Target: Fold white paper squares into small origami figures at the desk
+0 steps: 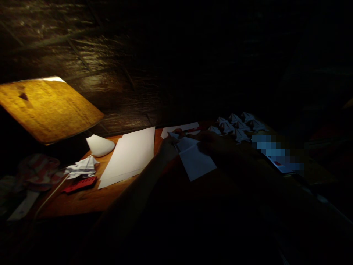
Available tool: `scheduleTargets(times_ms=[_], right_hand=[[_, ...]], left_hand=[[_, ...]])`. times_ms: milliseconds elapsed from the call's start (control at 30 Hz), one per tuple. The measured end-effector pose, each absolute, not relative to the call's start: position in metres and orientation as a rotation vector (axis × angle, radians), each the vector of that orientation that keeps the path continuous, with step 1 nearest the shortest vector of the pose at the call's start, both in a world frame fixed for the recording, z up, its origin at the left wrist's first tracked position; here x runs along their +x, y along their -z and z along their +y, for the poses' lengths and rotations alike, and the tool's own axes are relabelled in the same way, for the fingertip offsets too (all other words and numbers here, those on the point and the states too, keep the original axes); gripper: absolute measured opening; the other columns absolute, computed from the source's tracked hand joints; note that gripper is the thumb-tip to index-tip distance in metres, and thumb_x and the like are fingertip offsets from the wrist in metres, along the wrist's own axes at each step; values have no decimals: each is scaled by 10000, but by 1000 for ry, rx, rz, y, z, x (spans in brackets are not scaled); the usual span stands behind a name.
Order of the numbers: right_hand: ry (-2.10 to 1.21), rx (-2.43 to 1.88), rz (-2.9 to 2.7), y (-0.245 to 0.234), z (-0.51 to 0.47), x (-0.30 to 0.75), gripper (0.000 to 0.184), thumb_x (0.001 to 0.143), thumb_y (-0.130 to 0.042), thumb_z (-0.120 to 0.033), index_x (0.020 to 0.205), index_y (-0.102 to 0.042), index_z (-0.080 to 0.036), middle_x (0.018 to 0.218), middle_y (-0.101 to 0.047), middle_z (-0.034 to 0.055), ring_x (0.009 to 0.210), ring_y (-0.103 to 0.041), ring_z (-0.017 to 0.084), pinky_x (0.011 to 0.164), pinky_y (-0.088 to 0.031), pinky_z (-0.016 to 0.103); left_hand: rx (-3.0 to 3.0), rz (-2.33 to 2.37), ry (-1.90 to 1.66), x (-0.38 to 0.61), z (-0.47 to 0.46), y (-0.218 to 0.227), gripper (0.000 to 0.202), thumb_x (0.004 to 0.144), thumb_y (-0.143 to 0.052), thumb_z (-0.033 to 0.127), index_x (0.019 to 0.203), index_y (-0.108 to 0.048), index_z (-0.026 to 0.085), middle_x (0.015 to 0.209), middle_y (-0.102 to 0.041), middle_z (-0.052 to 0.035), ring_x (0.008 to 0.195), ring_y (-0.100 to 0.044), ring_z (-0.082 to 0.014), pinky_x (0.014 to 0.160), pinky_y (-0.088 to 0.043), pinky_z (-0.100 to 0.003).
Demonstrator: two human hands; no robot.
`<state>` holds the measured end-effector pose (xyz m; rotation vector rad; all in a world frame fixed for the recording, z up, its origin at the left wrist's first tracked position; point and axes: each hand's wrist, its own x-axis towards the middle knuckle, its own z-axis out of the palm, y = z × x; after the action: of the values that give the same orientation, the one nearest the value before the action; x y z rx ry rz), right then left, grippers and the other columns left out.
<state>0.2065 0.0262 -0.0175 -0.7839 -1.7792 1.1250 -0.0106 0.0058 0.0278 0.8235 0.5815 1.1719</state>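
Folded white paper sheet (195,160) lying just below 2 hands on a wooden desk (74,200). Left hand (168,147) touches the sheet's upper left edge; right hand (209,143) lies across its upper edge. Deep shadow hides whether either hand grasps the sheet. Folded paper figures (234,127) stand beyond the right hand; white paper sheets (128,156) lie left of the left hand.

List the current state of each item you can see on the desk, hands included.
Left hand, on the paper's far corner
Right hand, dim, resting over the paper
Folded white paper, between both hands
White paper sheets, lying flat
Folded paper figures, clustered together
Crumpled white paper, loose, creased
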Motion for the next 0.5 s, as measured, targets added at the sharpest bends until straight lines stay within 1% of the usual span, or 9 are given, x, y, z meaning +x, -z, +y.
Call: scheduleTargets(times_ms=[100, 233, 367, 433, 500], right_hand=[[-1128, -781, -1776, 17, 26, 207, 195, 726, -668, -198, 917, -628, -196, 1009, -698, 74, 911, -644, 211, 817, -518, 364], [-1218, -785, -1722, 13, 20, 208, 249, 698, -701, -222, 930, -617, -185, 1000, -689, 65, 885, -649, 203, 792, -519, 347], [-1206, -879, -1815, 4, 13, 208, 302, 783, -727, -341, 1021, -650, -174, 1073, -705, 98, 921, -660, 219, 799, -519, 355], [-1200, -915, -1868, 1, 11, 207, 317, 840, -694, -422, 1039, -672, -176, 1042, -716, 96, 883, -659, 213, 754, -515, 337], [-1219, -912, -1895, 0, 9, 206, 333, 863, -667, -471, 1026, -684, -182, 983, -720, 77, 802, -642, 188, 680, -494, 302]], left_hand=[[795, 585, -1183, -11, 7, -26, 321, 554, -534, 64, 840, -616, 184, 735, -616, -31, 1008, -684, -296, 933, -532, -457], [786, 588, -1177, -12, 7, -26, 327, 536, -518, 69, 828, -603, 187, 726, -585, -34, 1003, -674, -294, 940, -526, -480], [827, 549, -1156, -12, 6, -27, 365, 495, -510, 61, 825, -605, 184, 696, -529, -18, 958, -670, -278, 942, -525, -483], [851, 522, -1140, -11, 6, -27, 353, 486, -513, 61, 804, -607, 181, 676, -503, -12, 935, -665, -276, 933, -529, -483], [878, 512, -1126, -10, 5, -26, 338, 482, -516, 61, 786, -603, 179, 680, -512, -14, 928, -665, -276, 922, -533, -484]])
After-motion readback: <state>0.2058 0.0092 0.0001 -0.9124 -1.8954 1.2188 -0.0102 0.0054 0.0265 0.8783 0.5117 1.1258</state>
